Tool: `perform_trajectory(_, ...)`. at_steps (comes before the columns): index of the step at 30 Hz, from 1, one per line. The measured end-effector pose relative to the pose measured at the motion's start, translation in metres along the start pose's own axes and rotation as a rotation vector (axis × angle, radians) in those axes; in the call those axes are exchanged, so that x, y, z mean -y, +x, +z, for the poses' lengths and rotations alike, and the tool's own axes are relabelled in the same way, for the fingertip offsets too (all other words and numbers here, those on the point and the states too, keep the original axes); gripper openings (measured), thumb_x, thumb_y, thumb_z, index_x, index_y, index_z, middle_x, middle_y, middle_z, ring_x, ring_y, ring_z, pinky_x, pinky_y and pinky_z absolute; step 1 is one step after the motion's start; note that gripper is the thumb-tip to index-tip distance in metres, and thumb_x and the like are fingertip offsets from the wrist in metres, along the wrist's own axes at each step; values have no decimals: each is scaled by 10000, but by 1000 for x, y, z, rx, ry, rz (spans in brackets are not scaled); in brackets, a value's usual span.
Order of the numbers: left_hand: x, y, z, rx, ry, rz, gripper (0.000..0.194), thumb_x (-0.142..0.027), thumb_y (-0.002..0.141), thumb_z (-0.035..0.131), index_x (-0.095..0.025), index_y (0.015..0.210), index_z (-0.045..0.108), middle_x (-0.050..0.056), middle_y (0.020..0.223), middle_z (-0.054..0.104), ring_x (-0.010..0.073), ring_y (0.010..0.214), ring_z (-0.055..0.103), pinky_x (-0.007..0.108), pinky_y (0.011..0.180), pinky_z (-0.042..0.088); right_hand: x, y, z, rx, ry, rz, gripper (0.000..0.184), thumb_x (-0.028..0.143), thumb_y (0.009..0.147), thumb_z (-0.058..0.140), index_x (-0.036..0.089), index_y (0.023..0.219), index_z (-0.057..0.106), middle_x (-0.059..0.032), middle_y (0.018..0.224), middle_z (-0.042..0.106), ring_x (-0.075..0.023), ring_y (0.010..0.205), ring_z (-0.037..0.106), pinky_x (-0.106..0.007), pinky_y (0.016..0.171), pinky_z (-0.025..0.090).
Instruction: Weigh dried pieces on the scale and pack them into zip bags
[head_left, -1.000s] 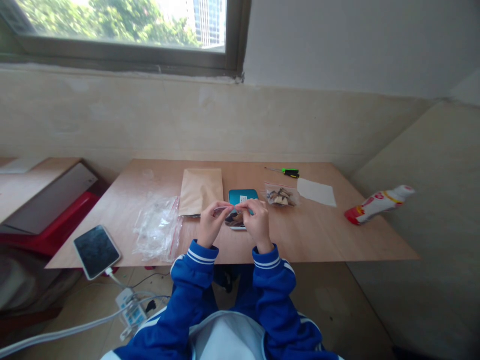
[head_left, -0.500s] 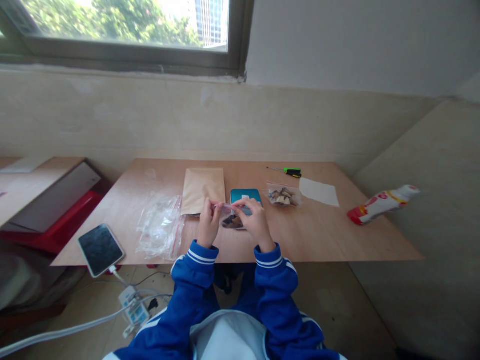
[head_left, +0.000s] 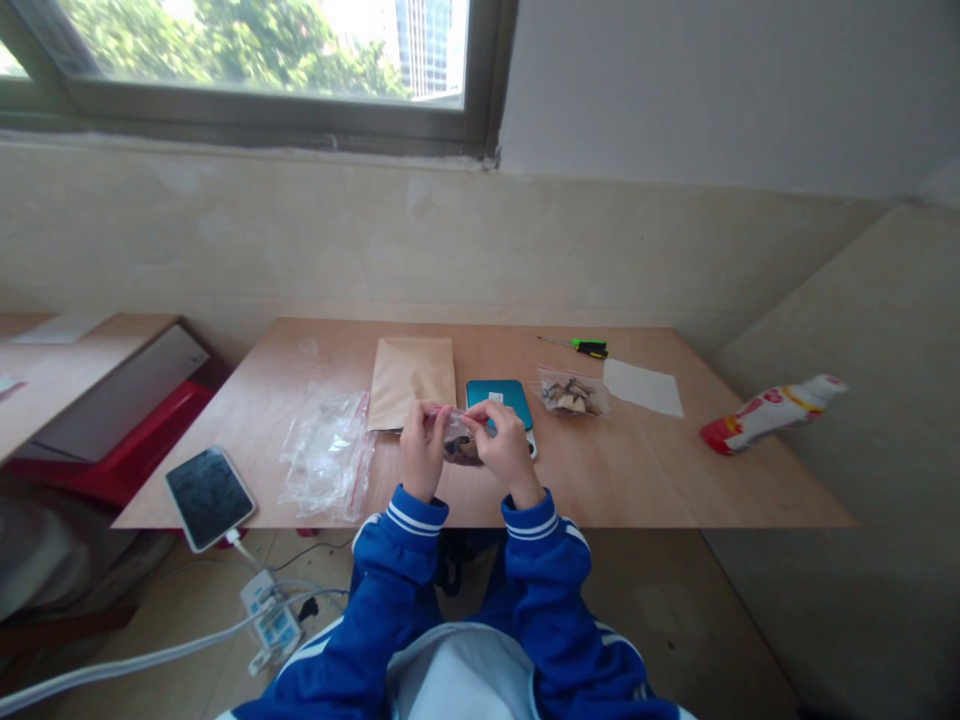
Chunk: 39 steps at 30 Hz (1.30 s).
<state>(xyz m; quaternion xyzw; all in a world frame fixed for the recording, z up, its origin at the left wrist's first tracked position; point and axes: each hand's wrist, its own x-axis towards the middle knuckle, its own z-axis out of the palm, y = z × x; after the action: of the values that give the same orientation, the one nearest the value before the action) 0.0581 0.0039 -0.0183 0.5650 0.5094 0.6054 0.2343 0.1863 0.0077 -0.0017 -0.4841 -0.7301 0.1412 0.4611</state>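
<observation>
Both of my hands hold a small clear zip bag [head_left: 459, 440] with dark bits inside, just above the wooden table [head_left: 645, 470]. My left hand [head_left: 421, 446] pinches the bag's red-striped top edge at its left end. My right hand [head_left: 504, 443] pinches the same edge further right, fingers pressed together. A teal flat device [head_left: 498, 397] lies right behind the bag, and a brown paper envelope [head_left: 412, 381] lies behind my left hand.
A pile of empty clear zip bags [head_left: 327, 453] lies left of my hands. A filled zip bag [head_left: 570, 394], a white sheet [head_left: 642, 386] and a green screwdriver [head_left: 581, 347] lie at the right rear. A phone [head_left: 209, 496] on a cable overhangs the table's left corner. A red-and-white bottle [head_left: 772, 412] lies right.
My hands have drawn closer together along the bag's top edge and sit slightly lower. The camera has shifted a little, so the table's things appear moved right.
</observation>
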Motion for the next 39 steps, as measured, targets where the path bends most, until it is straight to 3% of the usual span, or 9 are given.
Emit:
perform_trajectory(5, -5, -1, 0, -29, 14, 69, 229, -362, 872, 535, -193, 717, 529, 45, 913, 528, 163, 896, 544, 293, 802, 453, 1, 1, 4, 69, 24, -41, 123, 262, 904, 523, 233, 815, 603, -13, 824, 681, -187, 788, 604, -310, 759, 415)
perform_trajectory(13, -9, -7, 12, 29, -70, 29, 245, -390, 886, 505, -201, 731, 484, 13, 781, 520, 144, 752, 528, 283, 717, 438, -2, -3, 9, -56, -97, -14, 242, 193, 904, 451, 228, 680, 534, -23, 675, 585, -197, 709, 546, -301, 674, 401)
perform_trajectory(18, -3, -6, 11, -42, -62, -21, 244, -422, 895, 473, -206, 782, 479, 10, 778, 554, 143, 745, 550, 281, 721, 446, -5, -3, 7, 68, 15, -12, 158, 293, 913, 501, 238, 812, 610, -14, 768, 656, -179, 742, 599, -274, 699, 443)
perform_trajectory(22, 2, -3, 5, -84, -39, -28, 252, -439, 885, 486, -207, 788, 486, 4, 762, 553, 141, 738, 556, 275, 719, 446, -18, -4, 10, 121, -62, -11, 162, 257, 896, 531, 244, 796, 657, -16, 768, 699, -198, 754, 626, -292, 716, 446)
perform_trajectory(29, 3, 0, -4, 51, -28, -70, 234, -417, 877, 507, -202, 786, 520, -17, 704, 567, 123, 658, 555, 249, 636, 442, -22, -6, 13, 17, -121, 14, 247, 144, 880, 502, 267, 783, 693, 12, 753, 730, -196, 685, 615, -314, 723, 437)
perform_trajectory(33, 5, 3, -8, 181, -20, -40, 192, -392, 830, 589, -202, 850, 600, 6, 812, 641, 144, 761, 615, 251, 671, 463, -18, -5, 9, 40, -94, -22, 266, 185, 917, 469, 254, 810, 702, -10, 810, 735, -197, 747, 635, -317, 749, 446)
perform_trajectory(39, 12, 5, -14, 108, -2, -63, 212, -393, 807, 619, -183, 791, 642, 8, 749, 644, 150, 731, 611, 260, 676, 459, -29, -5, 4, 176, -94, -4, 155, 264, 902, 546, 236, 927, 697, -23, 914, 729, -197, 846, 635, -309, 794, 442)
